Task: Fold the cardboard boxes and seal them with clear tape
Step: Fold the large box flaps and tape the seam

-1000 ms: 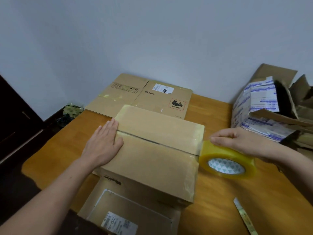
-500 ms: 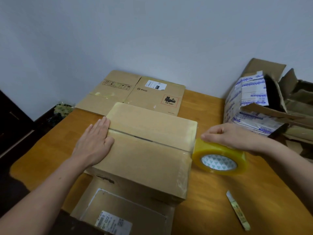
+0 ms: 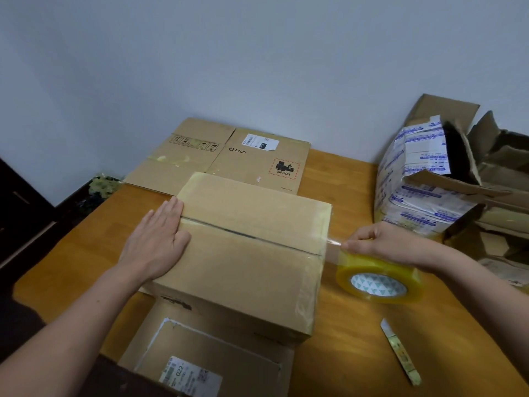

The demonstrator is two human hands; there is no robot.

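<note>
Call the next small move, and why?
Probably lower the tape roll in the right hand so the stretched strip sticks down the right side of the box: it spans air off the top edge, and the left hand lies flat, steadying it.

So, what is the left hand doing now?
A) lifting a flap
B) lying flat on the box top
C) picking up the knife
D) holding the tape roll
B: the left hand lies flat, fingers straight, on the box, while the right hand holds the tape roll.
</note>
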